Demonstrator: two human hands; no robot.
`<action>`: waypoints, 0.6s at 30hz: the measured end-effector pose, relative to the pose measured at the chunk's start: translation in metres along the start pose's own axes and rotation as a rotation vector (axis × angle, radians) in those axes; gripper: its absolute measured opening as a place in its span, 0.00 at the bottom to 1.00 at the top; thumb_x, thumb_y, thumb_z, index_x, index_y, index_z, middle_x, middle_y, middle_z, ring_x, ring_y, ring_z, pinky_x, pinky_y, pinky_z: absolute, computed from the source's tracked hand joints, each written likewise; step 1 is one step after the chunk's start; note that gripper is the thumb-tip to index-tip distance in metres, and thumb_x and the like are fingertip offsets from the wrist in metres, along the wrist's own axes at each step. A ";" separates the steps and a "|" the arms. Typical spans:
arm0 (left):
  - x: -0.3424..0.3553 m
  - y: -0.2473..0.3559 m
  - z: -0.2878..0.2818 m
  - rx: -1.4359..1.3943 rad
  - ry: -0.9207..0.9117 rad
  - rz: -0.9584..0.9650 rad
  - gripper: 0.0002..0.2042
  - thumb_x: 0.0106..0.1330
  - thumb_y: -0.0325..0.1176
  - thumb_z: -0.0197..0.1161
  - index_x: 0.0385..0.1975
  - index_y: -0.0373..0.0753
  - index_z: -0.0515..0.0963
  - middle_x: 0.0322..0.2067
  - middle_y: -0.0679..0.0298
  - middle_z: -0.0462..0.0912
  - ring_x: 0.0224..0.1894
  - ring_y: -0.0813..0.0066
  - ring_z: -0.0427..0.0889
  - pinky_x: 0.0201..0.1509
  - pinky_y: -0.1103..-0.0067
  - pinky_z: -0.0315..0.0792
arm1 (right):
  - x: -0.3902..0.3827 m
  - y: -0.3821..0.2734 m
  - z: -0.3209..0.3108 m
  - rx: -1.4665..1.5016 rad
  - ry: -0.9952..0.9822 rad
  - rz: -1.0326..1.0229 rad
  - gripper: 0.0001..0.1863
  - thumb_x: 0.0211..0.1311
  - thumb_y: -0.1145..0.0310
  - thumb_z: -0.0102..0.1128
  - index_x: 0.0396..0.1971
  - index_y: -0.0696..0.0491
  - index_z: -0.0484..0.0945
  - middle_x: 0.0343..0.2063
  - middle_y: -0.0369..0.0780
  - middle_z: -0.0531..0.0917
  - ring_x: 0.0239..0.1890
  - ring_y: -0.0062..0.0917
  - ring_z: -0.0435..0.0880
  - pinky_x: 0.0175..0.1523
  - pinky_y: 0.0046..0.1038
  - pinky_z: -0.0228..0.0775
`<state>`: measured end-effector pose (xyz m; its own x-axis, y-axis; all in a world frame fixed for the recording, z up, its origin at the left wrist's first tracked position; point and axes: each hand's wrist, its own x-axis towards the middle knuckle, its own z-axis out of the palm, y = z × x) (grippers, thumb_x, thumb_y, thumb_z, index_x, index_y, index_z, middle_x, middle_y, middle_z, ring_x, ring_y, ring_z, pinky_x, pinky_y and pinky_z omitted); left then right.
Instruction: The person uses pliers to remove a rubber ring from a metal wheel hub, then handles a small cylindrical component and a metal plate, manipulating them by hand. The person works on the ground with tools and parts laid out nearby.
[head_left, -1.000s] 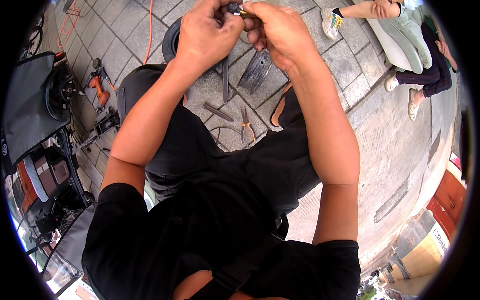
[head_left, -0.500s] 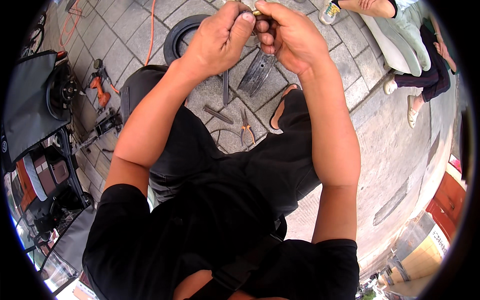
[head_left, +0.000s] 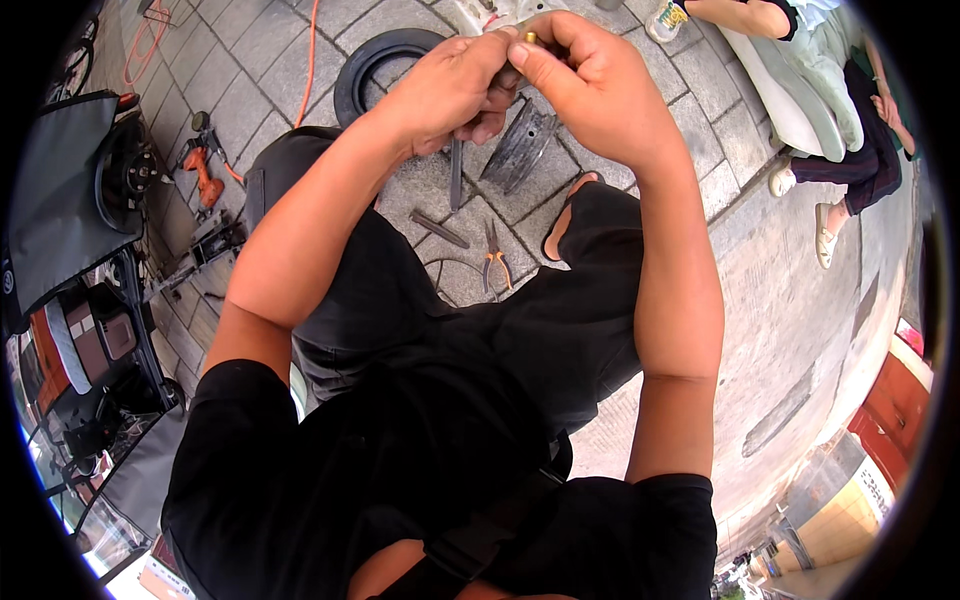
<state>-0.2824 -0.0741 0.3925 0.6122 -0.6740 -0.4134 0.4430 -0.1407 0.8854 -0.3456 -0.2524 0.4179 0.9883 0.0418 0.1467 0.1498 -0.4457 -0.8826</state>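
Both hands are raised close together at the top of the view. Between the thumb and forefinger of my right hand (head_left: 600, 95) shows a small brass-coloured fitting (head_left: 530, 38). My left hand (head_left: 450, 90) is closed, its thumb and fingers pinched up against the right fingertips; whatever it grips is hidden. Below the hands, a worn grey wheel rim (head_left: 520, 148) stands on the paving. A black tyre (head_left: 352, 82) lies beyond my left wrist, partly covered by it. A flat metal bar (head_left: 456, 178) sticks out from under the left hand.
Orange-handled pliers (head_left: 495, 268) and a short metal bar (head_left: 440, 229) lie between my legs. An orange power tool (head_left: 204, 180) rests at the left, near an orange hose (head_left: 308, 65). Parked vehicles (head_left: 75, 200) line the left edge. A seated person's legs (head_left: 850, 185) are at the upper right.
My right hand has turned, its back now facing up more, with the thumb across the fitting. The left hand has shifted slightly down and right, its lower fingers now showing.
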 end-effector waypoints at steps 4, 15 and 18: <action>0.002 -0.001 -0.009 -0.224 -0.157 -0.293 0.23 0.79 0.55 0.43 0.27 0.43 0.65 0.15 0.73 0.59 0.13 0.80 0.61 0.16 0.81 0.52 | -0.007 0.006 0.005 -0.405 0.111 -0.382 0.07 0.67 0.68 0.65 0.37 0.56 0.80 0.29 0.44 0.83 0.30 0.40 0.85 0.35 0.38 0.76; -0.002 -0.023 -0.002 0.388 0.161 0.632 0.26 0.85 0.47 0.44 0.23 0.37 0.70 0.15 0.68 0.67 0.17 0.75 0.67 0.22 0.76 0.65 | -0.003 0.009 0.017 0.034 0.073 0.128 0.15 0.74 0.61 0.60 0.34 0.59 0.79 0.22 0.41 0.81 0.21 0.27 0.80 0.28 0.33 0.71; -0.002 -0.025 -0.007 0.622 0.210 0.864 0.22 0.85 0.45 0.49 0.28 0.35 0.70 0.19 0.61 0.76 0.22 0.69 0.77 0.27 0.74 0.72 | 0.000 -0.005 0.014 0.348 0.008 0.409 0.17 0.75 0.60 0.59 0.31 0.59 0.79 0.21 0.36 0.79 0.18 0.19 0.76 0.24 0.27 0.67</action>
<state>-0.2900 -0.0647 0.3697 0.6838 -0.5923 0.4261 -0.5651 -0.0605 0.8228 -0.3458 -0.2376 0.4155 0.9679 -0.0808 -0.2382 -0.2457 -0.1008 -0.9641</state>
